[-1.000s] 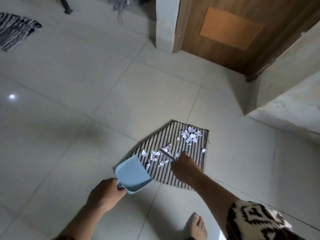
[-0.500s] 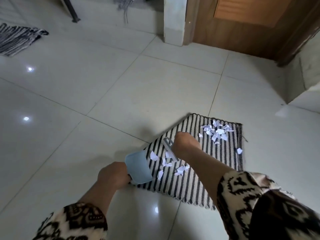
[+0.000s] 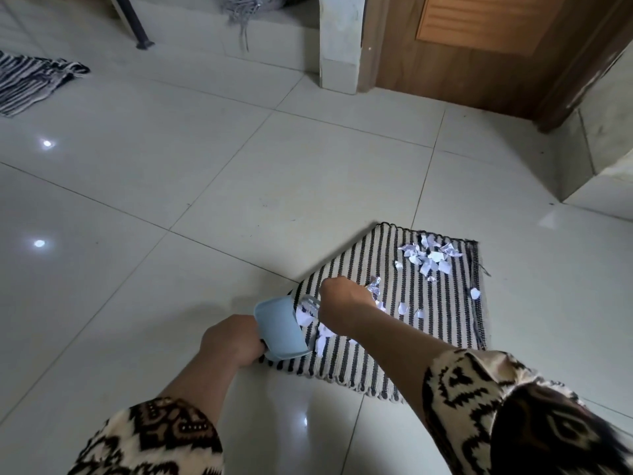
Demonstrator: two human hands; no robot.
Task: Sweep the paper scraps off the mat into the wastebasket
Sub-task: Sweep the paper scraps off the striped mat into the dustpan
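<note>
Illumination is moderate, diffuse and cool. The glossy floor (image 3: 308, 166) shows small specular glare spots at left and at bottom centre. Shadows are soft and faint, with one beside the mat (image 3: 445, 323). Wide-angle distortion bends the tile joints towards the edges. The right sleeve (image 3: 513, 423) is blurred, while the centre is sharp.

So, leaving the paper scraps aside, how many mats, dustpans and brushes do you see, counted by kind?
Black-and-white striped woven mats: 2
Light blue plastic dustpan: 1
Small grey hand brush: 1
Total: 4
</note>
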